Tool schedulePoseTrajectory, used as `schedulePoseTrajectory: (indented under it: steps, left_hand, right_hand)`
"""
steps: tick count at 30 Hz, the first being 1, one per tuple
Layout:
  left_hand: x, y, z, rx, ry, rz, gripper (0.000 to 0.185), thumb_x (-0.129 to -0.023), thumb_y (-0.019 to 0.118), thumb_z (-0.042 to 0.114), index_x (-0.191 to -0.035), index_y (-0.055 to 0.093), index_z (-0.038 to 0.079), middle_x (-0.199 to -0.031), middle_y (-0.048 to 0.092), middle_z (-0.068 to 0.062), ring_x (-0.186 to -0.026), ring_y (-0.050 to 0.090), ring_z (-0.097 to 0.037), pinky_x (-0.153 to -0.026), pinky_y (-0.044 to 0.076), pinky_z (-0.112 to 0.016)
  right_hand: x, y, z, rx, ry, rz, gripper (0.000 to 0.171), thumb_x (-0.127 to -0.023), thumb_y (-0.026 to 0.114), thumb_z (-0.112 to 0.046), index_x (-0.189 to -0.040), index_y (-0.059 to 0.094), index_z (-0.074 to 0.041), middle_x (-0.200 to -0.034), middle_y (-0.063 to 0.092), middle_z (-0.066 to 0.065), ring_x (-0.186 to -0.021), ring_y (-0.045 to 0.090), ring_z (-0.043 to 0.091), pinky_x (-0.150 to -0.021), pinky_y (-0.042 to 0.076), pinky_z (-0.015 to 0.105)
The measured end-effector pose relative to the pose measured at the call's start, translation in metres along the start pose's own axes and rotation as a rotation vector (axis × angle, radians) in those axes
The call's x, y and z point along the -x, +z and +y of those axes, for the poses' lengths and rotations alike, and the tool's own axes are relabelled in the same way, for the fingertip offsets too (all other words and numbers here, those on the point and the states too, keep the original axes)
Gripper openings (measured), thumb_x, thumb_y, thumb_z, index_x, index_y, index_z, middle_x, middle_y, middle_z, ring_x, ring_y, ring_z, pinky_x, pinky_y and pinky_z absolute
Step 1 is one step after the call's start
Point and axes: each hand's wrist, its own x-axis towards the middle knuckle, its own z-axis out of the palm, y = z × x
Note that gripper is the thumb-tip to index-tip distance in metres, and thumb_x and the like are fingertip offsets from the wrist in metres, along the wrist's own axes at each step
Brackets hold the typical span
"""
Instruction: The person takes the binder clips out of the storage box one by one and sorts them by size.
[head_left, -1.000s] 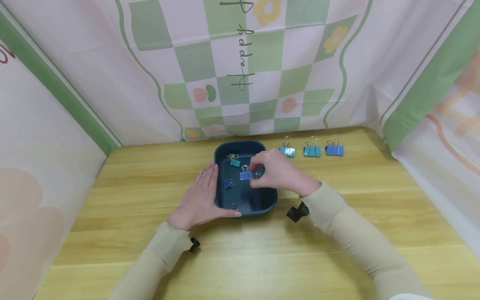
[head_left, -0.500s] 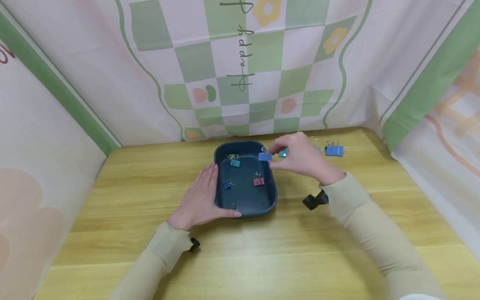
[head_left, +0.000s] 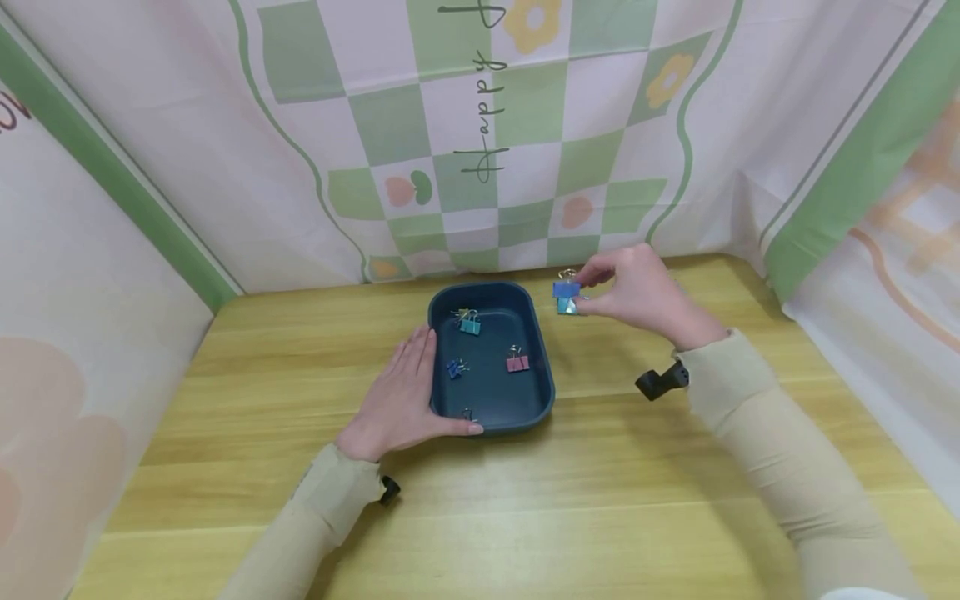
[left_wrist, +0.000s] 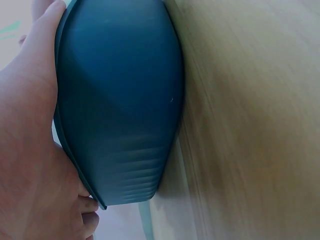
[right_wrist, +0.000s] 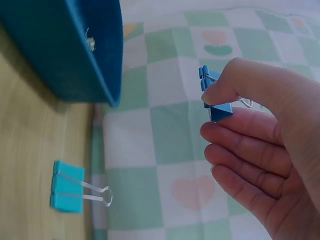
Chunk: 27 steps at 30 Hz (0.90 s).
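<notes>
My right hand [head_left: 637, 287] pinches a blue binder clip [head_left: 566, 289] between thumb and fingertips, right of the dark blue tray [head_left: 547, 367]. In the right wrist view the clip hangs in front of the checked cloth, its wire handles pointing toward the palm. Just behind it in the head view shows a light blue binder clip [head_left: 567, 307], partly covered. My left hand [head_left: 397, 396] rests against the tray's near left corner, fingers straight along the left side, thumb along the front rim. Inside lie a teal clip [head_left: 470, 323], a dark blue clip [head_left: 455, 368] and a pink clip [head_left: 517, 361].
A teal binder clip [right_wrist: 67, 187] stands on the wooden table [head_left: 525, 517] in the right wrist view. Wire handles [head_left: 468, 414] show at the tray's near end, beside my left thumb. A checked cloth [head_left: 525, 167] hangs along the table's back edge.
My right hand has lifted the blue binder clip out of the tray and moved it right and back, uncovering the pink clip and covering clips on the table. My left hand has stayed put.
</notes>
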Motion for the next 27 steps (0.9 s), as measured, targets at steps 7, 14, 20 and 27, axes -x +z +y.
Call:
schedulePoseTrajectory:
  steps: [7,14,20,27]
  left_hand:
    - [0.000,0.000,0.000,-0.004,-0.001,-0.004,0.148,-0.063,0.042,0.103,-0.161,0.000,0.001,-0.169,-0.003,-0.014,-0.154,-0.004,-0.024,-0.123,0.001,-0.035]
    - [-0.001,0.000,0.000,-0.006,-0.008,-0.006,0.148,-0.063,0.042,0.103,-0.162,0.000,0.001,-0.169,-0.003,-0.014,-0.154,-0.004,-0.023,-0.123,0.002,-0.035]
    - [-0.001,0.000,-0.001,-0.005,-0.009,-0.009,0.148,-0.063,0.042,0.103,-0.162,0.000,0.001,-0.169,-0.003,-0.014,-0.154,-0.005,-0.023,-0.123,0.001,-0.035]
    - [-0.001,0.000,-0.001,-0.002,-0.012,-0.014,0.149,-0.063,0.043,0.103,-0.161,-0.001,0.002,-0.169,-0.003,-0.014,-0.154,-0.006,-0.022,-0.123,0.001,-0.035]
  right_hand:
    - [0.001,0.001,0.018,0.003,0.038,-0.034,0.020,-0.077,0.088,-0.018,-0.092,0.080,-0.008,-0.091,0.076,0.008,-0.087,0.069,0.026,-0.078,0.055,0.046]
    - [0.003,0.007,0.035,-0.016,0.118,-0.108,0.022,-0.080,0.085,-0.017,-0.098,0.080,-0.006,-0.094,0.076,0.010,-0.092,0.070,0.033,-0.082,0.056,0.050]
    - [0.005,0.021,0.054,-0.023,0.162,-0.173,0.024,-0.083,0.083,-0.018,-0.103,0.080,-0.005,-0.099,0.076,0.011,-0.095,0.069,0.032,-0.085,0.055,0.051]
    - [0.009,0.040,0.073,-0.040,0.146,-0.243,0.021,-0.084,0.083,-0.014,-0.102,0.079,-0.003,-0.098,0.075,0.010,-0.091,0.068,0.029,-0.082,0.057,0.049]
